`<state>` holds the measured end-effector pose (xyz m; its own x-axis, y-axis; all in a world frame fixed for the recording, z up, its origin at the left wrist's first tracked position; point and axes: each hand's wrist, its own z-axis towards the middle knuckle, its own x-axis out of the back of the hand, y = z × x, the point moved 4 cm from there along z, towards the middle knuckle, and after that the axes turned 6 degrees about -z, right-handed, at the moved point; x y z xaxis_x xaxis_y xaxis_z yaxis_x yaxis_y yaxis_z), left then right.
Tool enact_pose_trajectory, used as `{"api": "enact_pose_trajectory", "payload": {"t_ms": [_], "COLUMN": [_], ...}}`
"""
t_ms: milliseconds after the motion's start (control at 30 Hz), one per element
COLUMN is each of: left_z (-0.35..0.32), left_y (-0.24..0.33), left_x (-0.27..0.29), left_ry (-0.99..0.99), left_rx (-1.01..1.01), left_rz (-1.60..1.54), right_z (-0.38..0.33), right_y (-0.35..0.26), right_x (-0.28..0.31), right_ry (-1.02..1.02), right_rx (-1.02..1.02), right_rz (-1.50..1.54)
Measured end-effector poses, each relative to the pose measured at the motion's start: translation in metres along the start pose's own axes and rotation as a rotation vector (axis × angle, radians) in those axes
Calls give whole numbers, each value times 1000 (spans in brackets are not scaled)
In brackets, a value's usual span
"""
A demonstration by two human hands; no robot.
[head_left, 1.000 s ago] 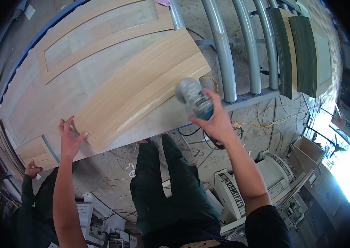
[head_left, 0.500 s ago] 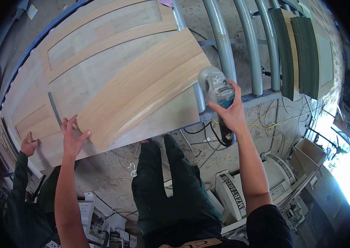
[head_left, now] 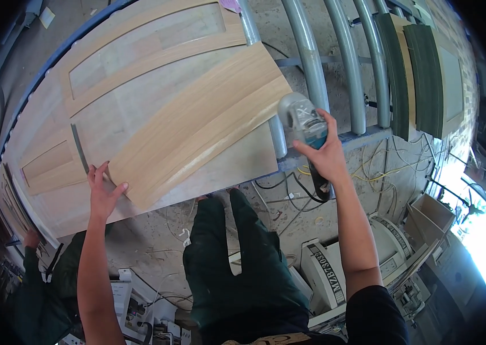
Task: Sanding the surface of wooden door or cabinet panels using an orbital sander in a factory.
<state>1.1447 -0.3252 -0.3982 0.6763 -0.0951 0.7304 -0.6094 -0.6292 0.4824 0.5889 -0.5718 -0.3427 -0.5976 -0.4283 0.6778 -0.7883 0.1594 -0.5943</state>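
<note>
The person is standing over a big wooden door [head_left: 139, 115] that is lying flat on a rack of grey metal pipes [head_left: 312, 63]. A long strip of light wood veneer [head_left: 203, 123] is lying slanted across the door, from the near edge up toward the far right corner.

The left hand [head_left: 102, 192] is pressing down flat on the low end of the strip, with its fingers [head_left: 95, 172] spread wide. The right hand [head_left: 326, 152] is wrapping its fingers tight around a small grey and blue power tool [head_left: 300, 118], and it is holding the tool just off the right edge of the door, above the pipes. A black cord [head_left: 289, 192] is hanging down from the tool.

To do this well, the flat hand should be pushing evenly so the strip is not sliding. The tool should be coming in slowly and level (a tilt could dig into the thin wood). The cord should be staying behind the wrist, away from the door edge. The spread fingers should be staying well apart from where the tool is going.

Another person's hand [head_left: 29, 238] is holding the door's far left end.
</note>
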Motion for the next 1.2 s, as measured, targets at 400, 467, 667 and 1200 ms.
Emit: {"api": "enact_pose_trajectory", "payload": {"t_ms": [400,467,667,1200], "left_z": [3,2,0,1], "left_y": [0,-1,-4,-3], "left_x": [0,0,3,3], "left_ry": [-9,-9,-3,-6], "left_rx": [0,2,-6,31], "left_rz": [-6,-10,-13,-64], "right_z": [-50,-44,-18,-145], "right_y": [-60,-57,-10,-129], "right_x": [-86,-75,-32,-221], "right_ry": [-361,-314,-61,-472], "right_rx": [127,71,16,232], "right_rz": [-125,-106,4,-173]}}
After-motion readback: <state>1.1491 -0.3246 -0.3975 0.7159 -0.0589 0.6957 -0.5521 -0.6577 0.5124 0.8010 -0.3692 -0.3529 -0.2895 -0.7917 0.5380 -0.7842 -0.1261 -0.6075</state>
